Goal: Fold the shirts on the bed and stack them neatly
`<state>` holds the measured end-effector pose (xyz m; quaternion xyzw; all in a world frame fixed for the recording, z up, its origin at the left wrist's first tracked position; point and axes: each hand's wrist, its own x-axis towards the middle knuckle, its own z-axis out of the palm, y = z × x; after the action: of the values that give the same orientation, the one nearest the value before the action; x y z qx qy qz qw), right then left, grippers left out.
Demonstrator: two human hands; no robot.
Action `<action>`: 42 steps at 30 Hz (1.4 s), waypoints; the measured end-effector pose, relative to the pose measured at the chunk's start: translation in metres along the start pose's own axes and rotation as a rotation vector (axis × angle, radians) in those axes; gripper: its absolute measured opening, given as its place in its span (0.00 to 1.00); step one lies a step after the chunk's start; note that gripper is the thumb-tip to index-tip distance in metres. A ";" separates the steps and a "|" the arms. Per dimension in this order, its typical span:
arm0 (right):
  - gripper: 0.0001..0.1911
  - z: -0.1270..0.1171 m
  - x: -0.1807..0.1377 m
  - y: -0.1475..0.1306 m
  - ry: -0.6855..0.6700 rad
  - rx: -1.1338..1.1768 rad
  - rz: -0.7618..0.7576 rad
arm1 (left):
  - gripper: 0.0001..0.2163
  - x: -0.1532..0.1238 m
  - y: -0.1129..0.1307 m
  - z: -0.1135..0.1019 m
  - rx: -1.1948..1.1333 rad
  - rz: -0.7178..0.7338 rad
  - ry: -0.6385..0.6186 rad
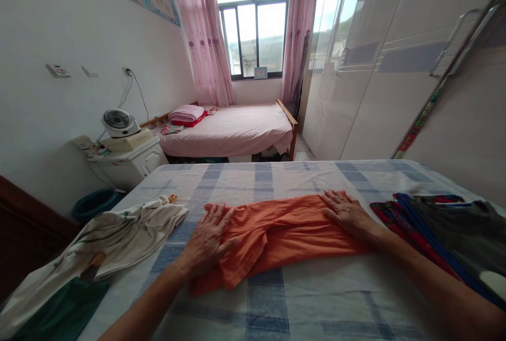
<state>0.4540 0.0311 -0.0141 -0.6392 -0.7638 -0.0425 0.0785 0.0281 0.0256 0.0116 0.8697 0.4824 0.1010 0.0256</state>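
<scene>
- We count two hands: left hand (209,238), right hand (347,214).
- One orange garment (280,233).
- One cream garment (130,225); one green garment (63,312).
- Two beds: checked bed (324,293), pink bed (237,130).
- Two pink curtains: wall-side curtain (203,35), wardrobe-side curtain (298,30).
- One fan (117,121).

It was a home bedroom: a checked bed (276,299) lay near, a pink-sheeted single bed (233,130) stood far under a window (253,19) with pink curtains (203,40), a glossy wardrobe (395,67) filled the right, and a bedside cabinet (128,164) carried a small fan (117,121) on the left.
</scene>
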 end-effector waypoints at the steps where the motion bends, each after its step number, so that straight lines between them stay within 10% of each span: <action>1: 0.32 0.008 0.004 0.005 -0.033 -0.017 0.067 | 0.35 -0.001 -0.003 0.009 0.033 -0.054 -0.020; 9: 0.34 0.015 0.003 0.017 0.045 -0.094 0.237 | 0.28 -0.012 -0.009 0.007 -0.275 -0.293 0.080; 22: 0.31 -0.006 -0.008 -0.156 -0.014 0.249 -0.224 | 0.24 -0.028 -0.017 -0.036 -0.918 -0.764 -0.128; 28: 0.29 0.000 -0.015 -0.162 -0.047 0.275 -0.211 | 0.20 -0.030 -0.013 -0.032 -1.298 -0.699 -0.328; 34: 0.29 -0.010 -0.022 -0.164 -0.125 0.434 -0.298 | 0.12 -0.025 0.013 -0.036 -1.655 -0.755 -0.251; 42: 0.32 -0.031 -0.033 -0.092 -0.003 1.028 0.041 | 0.09 0.029 0.067 -0.055 -1.821 -0.568 -0.116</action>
<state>0.3709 -0.0226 0.0144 -0.5330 -0.6735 0.3409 0.3822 0.0878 0.0111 0.0790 0.3703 0.4096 0.3842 0.7399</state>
